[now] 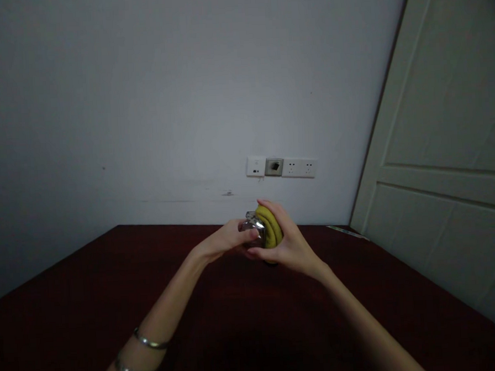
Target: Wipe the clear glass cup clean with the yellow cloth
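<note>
While my right hand (291, 245) clasps the yellow object (271, 229) and my left hand (228, 241) pinches its shiny part (252, 225) over the table (90, 282) — a slack pinch risks a drop.

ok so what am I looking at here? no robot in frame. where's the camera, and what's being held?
There is no machine here. A person works with bare hands, and the one picture comes from a camera worn on their head, looking forward and down. The two arms entering from the bottom are the wearer's own.

The right hand wraps around a yellow thing, curved like a banana; I cannot tell exactly what it is. The left hand pinches a clear shiny piece at its side. Both are held above a dark red table. Behind are a wall with sockets and, on the right, a door.
</note>
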A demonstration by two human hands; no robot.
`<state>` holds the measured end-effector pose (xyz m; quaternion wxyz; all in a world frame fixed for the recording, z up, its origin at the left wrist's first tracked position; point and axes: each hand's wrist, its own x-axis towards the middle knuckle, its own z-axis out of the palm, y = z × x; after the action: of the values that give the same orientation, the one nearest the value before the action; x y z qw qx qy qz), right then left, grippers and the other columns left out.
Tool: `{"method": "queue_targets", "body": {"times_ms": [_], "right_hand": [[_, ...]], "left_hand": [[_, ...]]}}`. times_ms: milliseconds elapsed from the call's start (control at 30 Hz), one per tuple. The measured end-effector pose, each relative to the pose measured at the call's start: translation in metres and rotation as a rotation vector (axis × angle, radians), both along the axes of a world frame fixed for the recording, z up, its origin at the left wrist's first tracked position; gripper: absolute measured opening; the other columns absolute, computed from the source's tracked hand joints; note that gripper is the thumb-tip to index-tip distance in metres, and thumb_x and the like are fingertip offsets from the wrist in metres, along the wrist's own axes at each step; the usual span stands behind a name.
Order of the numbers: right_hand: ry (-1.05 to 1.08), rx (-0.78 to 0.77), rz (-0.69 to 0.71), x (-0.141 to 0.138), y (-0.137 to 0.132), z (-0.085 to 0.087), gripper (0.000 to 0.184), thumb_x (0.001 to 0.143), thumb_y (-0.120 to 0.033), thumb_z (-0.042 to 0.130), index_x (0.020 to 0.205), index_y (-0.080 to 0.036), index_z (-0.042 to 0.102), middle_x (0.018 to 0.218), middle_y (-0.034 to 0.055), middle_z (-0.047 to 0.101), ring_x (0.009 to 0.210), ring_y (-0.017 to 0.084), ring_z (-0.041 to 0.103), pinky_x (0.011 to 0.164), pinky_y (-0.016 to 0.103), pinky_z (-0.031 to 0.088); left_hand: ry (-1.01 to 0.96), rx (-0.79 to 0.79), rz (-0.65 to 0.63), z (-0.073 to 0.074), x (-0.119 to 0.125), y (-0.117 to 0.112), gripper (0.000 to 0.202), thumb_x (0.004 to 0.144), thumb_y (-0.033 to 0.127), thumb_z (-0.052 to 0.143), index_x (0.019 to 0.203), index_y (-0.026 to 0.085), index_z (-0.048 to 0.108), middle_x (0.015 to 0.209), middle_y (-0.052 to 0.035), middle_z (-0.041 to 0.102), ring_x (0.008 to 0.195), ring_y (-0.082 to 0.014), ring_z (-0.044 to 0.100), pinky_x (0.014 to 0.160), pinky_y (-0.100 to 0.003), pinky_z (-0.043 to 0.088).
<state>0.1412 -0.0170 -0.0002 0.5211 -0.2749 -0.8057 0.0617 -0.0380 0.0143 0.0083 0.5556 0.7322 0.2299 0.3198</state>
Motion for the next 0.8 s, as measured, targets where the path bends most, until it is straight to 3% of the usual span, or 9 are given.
{"method": "queue_targets", "body": {"times_ms": [133, 200, 267, 333, 467, 633, 800], "right_hand": [[0.202, -0.19, 0.054, -0.0016, 0.006, -0.0058, 0.088, 0.059, -0.029, 0.08, 0.136, -0.021, 0.038, 0.13, 0.012, 0.051, 0.116, 0.025, 0.054, 0.102, 0.041, 0.042], [0.287, -0.276, 0.094, -0.0029, 0.0081, -0.0056, 0.089, 0.058, -0.031, 0.08, 0.136, -0.02, 0.039, 0.127, 0.012, 0.056, 0.112, 0.025, 0.058, 0.098, 0.04, 0.046], [0.336, -0.333, 0.123, -0.0041, 0.0091, -0.0037, 0.089, 0.056, -0.031, 0.081, 0.135, -0.02, 0.041, 0.122, 0.0114, 0.06, 0.108, 0.024, 0.061, 0.095, 0.04, 0.049], [0.359, -0.367, 0.129, -0.0046, 0.009, -0.0014, 0.09, 0.055, -0.032, 0.081, 0.135, -0.019, 0.042, 0.12, 0.0113, 0.062, 0.107, 0.025, 0.062, 0.095, 0.04, 0.049], [0.361, -0.4, 0.125, -0.003, 0.0074, 0.0011, 0.088, 0.057, -0.034, 0.08, 0.135, -0.02, 0.042, 0.124, 0.0119, 0.06, 0.108, 0.025, 0.061, 0.093, 0.04, 0.05], [0.284, -0.38, 0.139, 0.0005, 0.0069, 0.0006, 0.087, 0.061, -0.039, 0.078, 0.137, -0.02, 0.04, 0.129, 0.0124, 0.056, 0.112, 0.025, 0.059, 0.095, 0.04, 0.049], [0.305, -0.107, 0.074, -0.0034, 0.0015, 0.0009, 0.044, 0.081, -0.043, 0.059, 0.12, -0.023, 0.058, 0.13, 0.0103, 0.056, 0.121, 0.025, 0.051, 0.104, 0.045, 0.039]], "left_hand": [[0.067, 0.065, -0.07, 0.0, -0.0032, 0.0, 0.097, 0.052, 0.032, 0.084, 0.134, 0.019, 0.033, 0.108, -0.014, 0.063, 0.089, -0.0232, 0.066, 0.075, -0.037, 0.053], [0.059, 0.175, -0.014, 0.0009, -0.0029, -0.0009, 0.115, 0.049, 0.023, 0.086, 0.142, 0.023, 0.018, 0.124, -0.0179, 0.056, 0.11, -0.0281, 0.059, 0.09, -0.043, 0.048], [0.066, 0.291, 0.064, 0.002, -0.0018, -0.0023, 0.121, 0.046, 0.021, 0.086, 0.144, 0.025, 0.014, 0.136, -0.0197, 0.046, 0.124, -0.0306, 0.048, 0.101, -0.047, 0.04], [0.067, 0.374, 0.108, 0.0032, -0.0006, -0.0036, 0.117, 0.046, 0.022, 0.087, 0.142, 0.025, 0.02, 0.139, -0.0187, 0.043, 0.127, -0.031, 0.045, 0.105, -0.048, 0.036], [0.034, 0.388, 0.12, 0.005, 0.0005, -0.0052, 0.098, 0.05, 0.023, 0.085, 0.133, 0.023, 0.035, 0.129, -0.0148, 0.054, 0.119, -0.0289, 0.052, 0.101, -0.047, 0.04], [0.058, 0.415, 0.179, 0.007, -0.0001, -0.0062, 0.092, 0.048, 0.026, 0.086, 0.128, 0.02, 0.039, 0.12, -0.0129, 0.06, 0.11, -0.0271, 0.058, 0.095, -0.043, 0.045], [0.11, 0.568, 0.284, 0.0065, 0.0014, -0.0075, 0.09, 0.05, 0.03, 0.085, 0.128, 0.019, 0.041, 0.117, -0.0107, 0.061, 0.103, -0.0246, 0.06, 0.09, -0.039, 0.048]]}}
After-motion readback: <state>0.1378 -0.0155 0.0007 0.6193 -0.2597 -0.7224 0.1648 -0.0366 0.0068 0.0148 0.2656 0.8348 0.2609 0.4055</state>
